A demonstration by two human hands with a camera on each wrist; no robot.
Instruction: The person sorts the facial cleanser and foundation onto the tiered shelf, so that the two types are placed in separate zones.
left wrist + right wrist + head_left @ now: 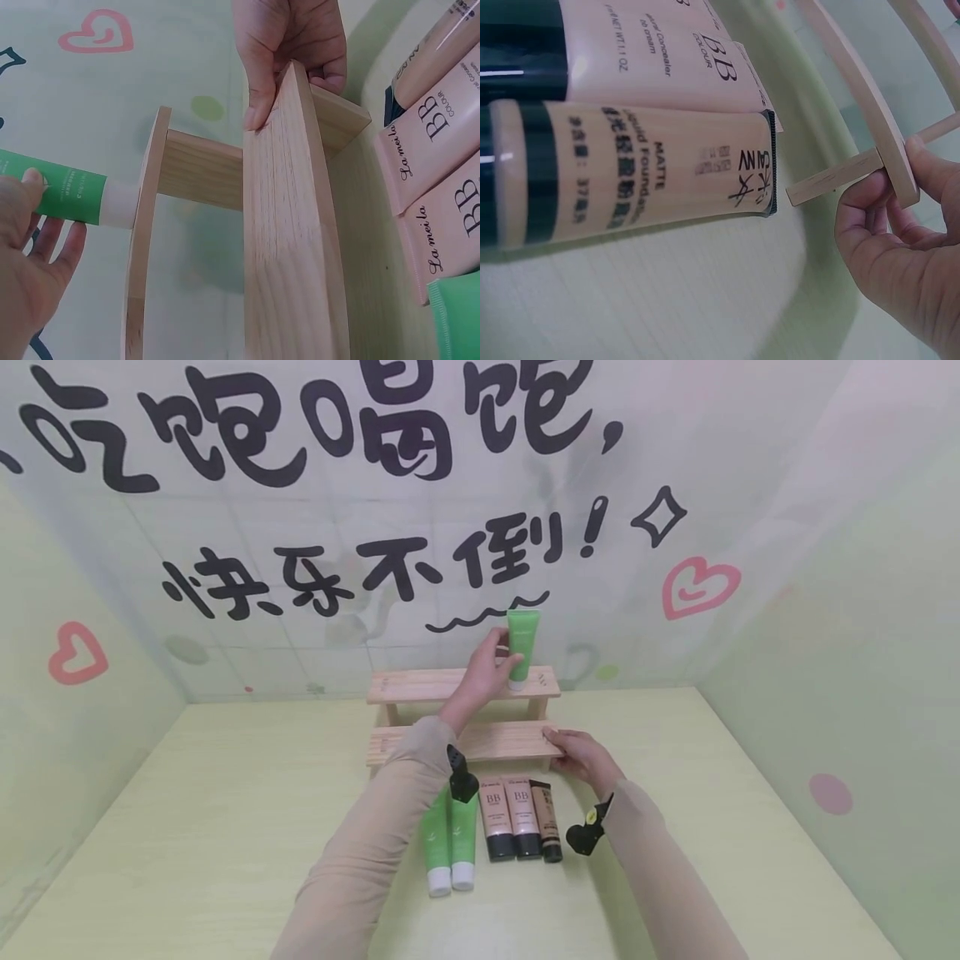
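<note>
Upright, cap down, a green squeeze tube [525, 639] stands at the right end of the upper step of a two-step wooden rack [412, 687]. My left hand [483, 675] holds it between thumb and fingers. In the left wrist view, the tube's white cap [120, 204] meets the upper board. At the right end of the lower step [506, 742], my right hand [588, 758] grips the board, thumb on top and fingers curled beneath. The right wrist view shows that hand [907, 247] pinching the board's end [896, 161].
In front of the rack lie two green tubes [462, 839], partly behind the left sleeve, two pink BB cream tubes [522, 818] and a beige liquid foundation tube [548, 822]. A wall with black lettering [405, 568] rises behind; side walls [840, 693] flank the table.
</note>
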